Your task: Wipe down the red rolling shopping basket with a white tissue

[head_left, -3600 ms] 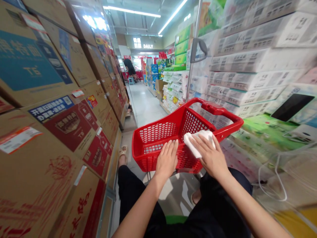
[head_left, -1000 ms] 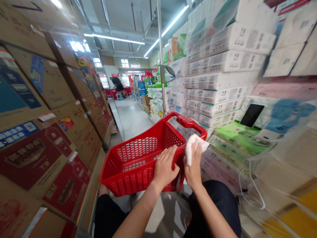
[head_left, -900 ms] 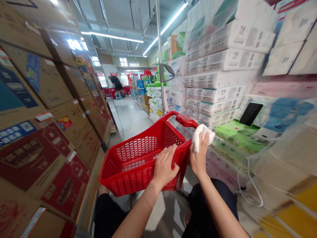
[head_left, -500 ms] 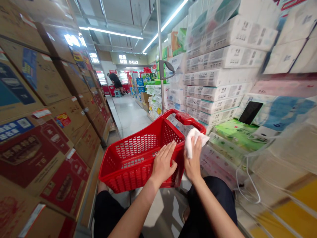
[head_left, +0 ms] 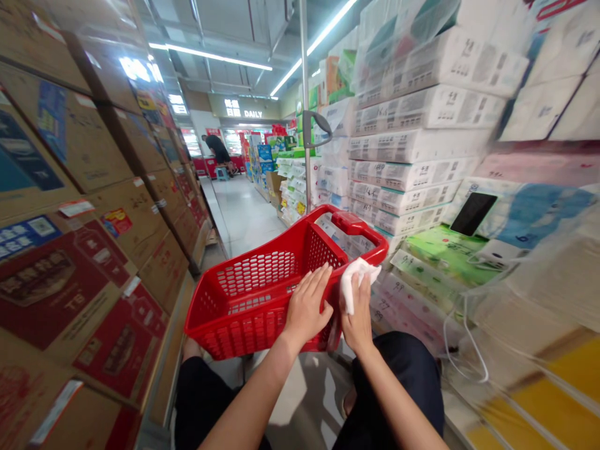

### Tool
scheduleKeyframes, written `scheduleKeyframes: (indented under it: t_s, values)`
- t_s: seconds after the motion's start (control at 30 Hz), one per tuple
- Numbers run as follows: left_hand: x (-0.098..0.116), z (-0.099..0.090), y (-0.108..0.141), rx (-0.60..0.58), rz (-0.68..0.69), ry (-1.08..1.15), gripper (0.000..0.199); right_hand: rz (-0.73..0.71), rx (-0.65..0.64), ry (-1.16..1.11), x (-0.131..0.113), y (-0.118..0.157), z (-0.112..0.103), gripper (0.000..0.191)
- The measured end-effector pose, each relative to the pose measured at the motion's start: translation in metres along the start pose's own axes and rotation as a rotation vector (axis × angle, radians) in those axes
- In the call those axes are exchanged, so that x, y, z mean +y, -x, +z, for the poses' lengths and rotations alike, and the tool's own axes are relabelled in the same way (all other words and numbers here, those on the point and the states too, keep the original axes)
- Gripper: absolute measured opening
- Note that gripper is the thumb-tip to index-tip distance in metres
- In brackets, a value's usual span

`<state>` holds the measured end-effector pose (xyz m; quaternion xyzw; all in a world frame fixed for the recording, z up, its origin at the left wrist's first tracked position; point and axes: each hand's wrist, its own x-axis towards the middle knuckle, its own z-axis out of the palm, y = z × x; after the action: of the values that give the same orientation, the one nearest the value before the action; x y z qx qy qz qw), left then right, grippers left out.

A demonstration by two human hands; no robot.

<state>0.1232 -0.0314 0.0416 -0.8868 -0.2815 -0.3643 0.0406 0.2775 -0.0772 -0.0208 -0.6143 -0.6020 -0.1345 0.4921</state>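
A red plastic shopping basket (head_left: 225, 334) with perforated sides stands tilted between my knees, its handle end pointing to the far right. My left hand (head_left: 307, 306) lies with outstretched fingers over the basket's near rim, thumb apart. In my right hand (head_left: 359, 315) is a white tissue (head_left: 347, 289), pressed against the outside corner of the basket just below the handle. The fingers lie over the tissue and cover part of it. I see no goods inside the basket.
Cardboard cartons (head_left: 60, 275) are stacked along the left. To the right, tissue packs (head_left: 403, 147) rise in piles, with a phone (head_left: 473, 214) and a white cable (head_left: 469, 347) on the lower ones. A metal pole (head_left: 305, 81) stands ahead. A person (head_left: 218, 150) is far down the aisle.
My right hand has slid left and slightly down with the tissue, along the corner of the basket. My left hand stays at the near rim, almost unmoved.
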Motion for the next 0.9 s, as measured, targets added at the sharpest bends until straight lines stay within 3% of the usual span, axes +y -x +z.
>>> scheduleKeyframes:
  t_s: [0.1,0.17,0.37,0.47,0.63,0.77,0.83,0.9]
  values:
    - [0.002,0.002,-0.001,0.005,-0.009,0.01,0.09,0.006,0.106,0.0,0.004,-0.041,-0.013,0.073]
    - [0.003,0.004,-0.001,0.011,-0.01,0.009,0.091,-0.002,0.131,-0.003,0.003,-0.044,-0.011,0.072]
    - [0.001,0.002,0.0,-0.004,-0.008,0.007,0.089,-0.092,-0.066,-0.039,0.007,0.037,0.023,0.067]
    - [0.001,0.001,0.0,-0.011,-0.007,0.01,0.089,-0.108,-0.042,-0.082,0.014,0.044,0.021,0.064]
    - [0.003,0.003,0.0,-0.002,-0.017,-0.001,0.094,-0.111,0.199,-0.191,0.011,-0.009,-0.021,0.053]
    - [0.004,0.002,0.001,-0.015,-0.015,0.002,0.097,0.109,0.549,-0.196,-0.003,-0.061,-0.068,0.055]
    - [0.005,0.002,0.001,-0.018,-0.018,0.005,0.097,0.13,0.711,-0.174,-0.006,-0.081,-0.084,0.059]
    - [0.006,0.002,0.001,-0.015,-0.021,0.003,0.096,0.085,0.694,-0.118,-0.004,-0.092,-0.087,0.059]
